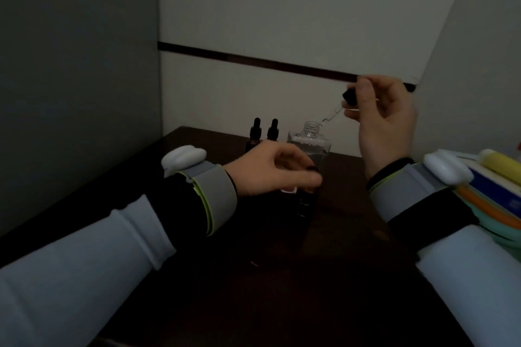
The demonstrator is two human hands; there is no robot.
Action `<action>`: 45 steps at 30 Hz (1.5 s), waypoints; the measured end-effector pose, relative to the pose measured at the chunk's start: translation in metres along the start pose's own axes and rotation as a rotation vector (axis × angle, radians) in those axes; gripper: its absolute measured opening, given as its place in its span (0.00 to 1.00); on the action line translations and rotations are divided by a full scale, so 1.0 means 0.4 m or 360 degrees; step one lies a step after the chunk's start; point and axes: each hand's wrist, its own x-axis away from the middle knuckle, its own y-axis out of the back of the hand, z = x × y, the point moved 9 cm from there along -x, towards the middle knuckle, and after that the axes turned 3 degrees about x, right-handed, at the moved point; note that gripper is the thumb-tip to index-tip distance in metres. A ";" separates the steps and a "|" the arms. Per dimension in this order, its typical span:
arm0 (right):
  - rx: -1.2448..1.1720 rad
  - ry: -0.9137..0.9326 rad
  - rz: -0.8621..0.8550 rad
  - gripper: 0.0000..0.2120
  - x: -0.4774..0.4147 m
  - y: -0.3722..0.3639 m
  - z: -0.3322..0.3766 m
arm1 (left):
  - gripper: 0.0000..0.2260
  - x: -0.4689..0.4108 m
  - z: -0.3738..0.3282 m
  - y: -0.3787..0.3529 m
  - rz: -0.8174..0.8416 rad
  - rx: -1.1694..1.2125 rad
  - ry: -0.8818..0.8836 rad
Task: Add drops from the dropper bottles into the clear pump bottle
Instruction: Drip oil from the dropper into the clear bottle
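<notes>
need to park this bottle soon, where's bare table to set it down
Bare: near table between the forearms, and the strip from left hand to wall. Crowded: the back, with capped dropper bottles, clear pump bottle, right hand; stack on the right edge.

Nothing is legible: pale print on the dark dropper bottle (306,204) and the blue-striped box (497,190) at three o'clock is blurred.

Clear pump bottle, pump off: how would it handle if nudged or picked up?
Clear pump bottle is probably stiff: square shoulders, threaded neck. May tip if nudged: tall and unsteadied, since left hand grips a dropper bottle, right hand the dropper. Open neck could spill.
</notes>
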 end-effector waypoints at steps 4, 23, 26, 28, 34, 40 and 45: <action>-0.0001 -0.0035 0.0069 0.05 -0.019 -0.028 -0.002 | 0.02 0.009 -0.024 0.072 -0.0467 0.0175 -0.0197; 0.0361 -0.0255 0.0442 0.06 0.013 -0.099 -0.095 | 0.27 -0.040 0.050 0.062 -0.0446 0.0084 -0.0148; 0.0367 -0.0243 0.0431 0.06 0.012 -0.098 -0.093 | 0.27 -0.040 0.049 0.061 -0.0429 0.0085 -0.0148; 0.0370 -0.0247 0.0428 0.06 0.013 -0.099 -0.092 | 0.27 -0.041 0.049 0.061 -0.0427 0.0081 -0.0149; 0.0381 -0.0231 0.0426 0.05 0.011 -0.100 -0.092 | 0.27 -0.037 0.046 0.061 -0.0432 0.0088 -0.0144; 0.0331 -0.0251 0.0403 0.06 0.015 -0.098 -0.094 | 0.27 -0.035 0.043 0.058 -0.0423 0.0076 -0.0135; 0.0262 -0.0193 0.0322 0.05 0.020 -0.089 -0.086 | 0.27 -0.037 0.046 0.060 -0.0409 0.0087 -0.0114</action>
